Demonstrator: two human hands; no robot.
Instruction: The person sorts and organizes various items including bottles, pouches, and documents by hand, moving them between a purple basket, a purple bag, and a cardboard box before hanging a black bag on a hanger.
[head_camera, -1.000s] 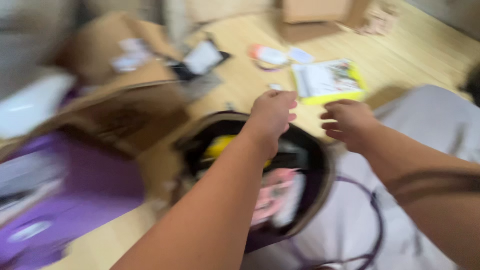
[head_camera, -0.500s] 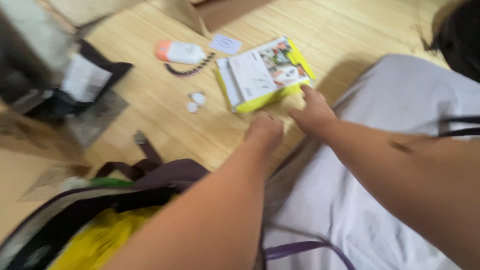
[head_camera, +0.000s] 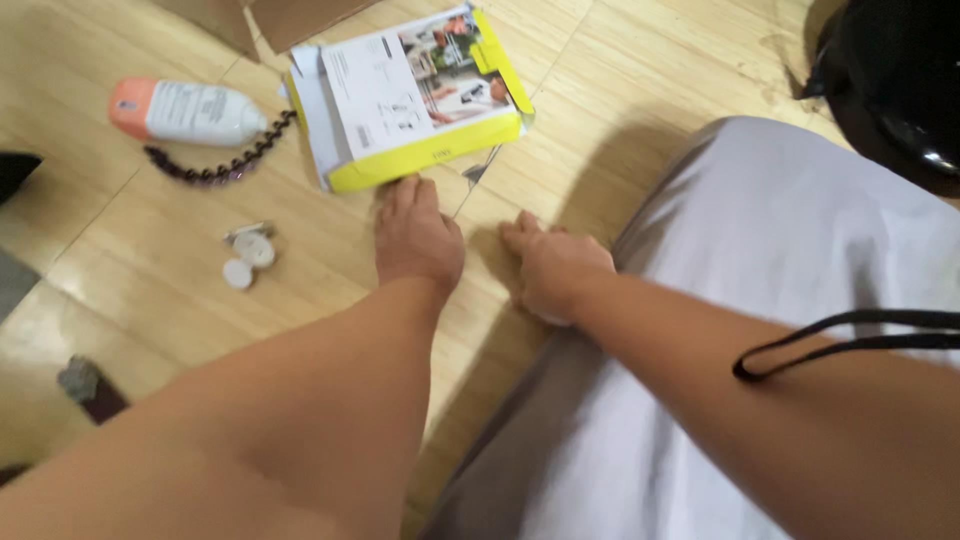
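A flat yellow and white box (head_camera: 405, 95) with pictures on its top lies on the wooden floor (head_camera: 130, 250). My left hand (head_camera: 415, 240) rests palm down on the floor, its fingertips touching the box's near yellow edge. To its right, my right hand (head_camera: 550, 265) sits knuckles up with its fingers curled, at the edge of a pale grey cloth (head_camera: 800, 240). I cannot make out anything inside it. A thin black band (head_camera: 850, 335) loops around my right forearm.
Left of the box lie a white bottle with an orange cap (head_camera: 185, 110) and a dark spiral cord (head_camera: 225, 160). Small white round pieces (head_camera: 245, 262) lie nearer. A black rounded object (head_camera: 900, 80) sits top right, brown cardboard (head_camera: 290, 15) at the top.
The view swung away from the open bag toward the floor. Both hands travelled forward and down; my left hand now touches the box, and my right hand has drawn back from it.
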